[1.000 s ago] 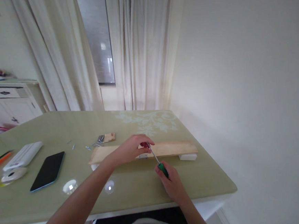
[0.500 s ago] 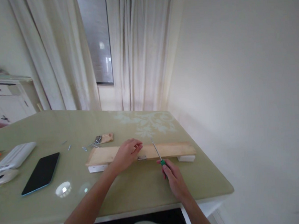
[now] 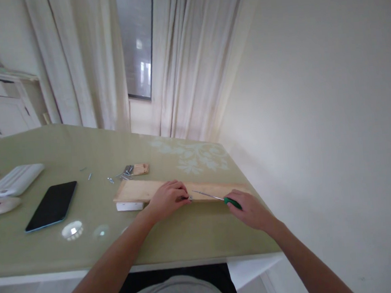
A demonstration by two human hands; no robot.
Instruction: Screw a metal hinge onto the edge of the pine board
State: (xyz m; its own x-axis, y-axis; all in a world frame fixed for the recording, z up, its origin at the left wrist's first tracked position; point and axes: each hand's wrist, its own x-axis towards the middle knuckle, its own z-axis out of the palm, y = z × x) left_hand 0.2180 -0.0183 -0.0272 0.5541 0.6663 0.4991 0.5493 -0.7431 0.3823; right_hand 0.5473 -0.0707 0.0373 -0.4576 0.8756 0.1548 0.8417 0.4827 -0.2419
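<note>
A long pale wooden board (image 3: 138, 190) lies across the table, raised on a white block (image 3: 130, 206) under its left end. My left hand (image 3: 168, 197) rests over the front edge of the board, fingers closed on a small metal hinge (image 3: 190, 198) that they partly cover. In my right hand (image 3: 249, 209) is a screwdriver (image 3: 233, 202) with a green handle. Its thin shaft points left over the board, the tip just right of my left fingertips. My right hand and the screwdriver cover part of the board's right end.
Behind the board lie a small wooden piece (image 3: 139, 169) with metal parts and several loose screws (image 3: 110, 180). To the left are a black phone-like device (image 3: 53, 205), a white box-shaped item (image 3: 17, 180) and a white rounded object (image 3: 0, 205). A wall (image 3: 333, 131) stands at the right.
My left hand has closed over the hinge. My right hand has moved right and swung the screwdriver from pointing away to pointing left toward the hinge. The view has shifted slightly.
</note>
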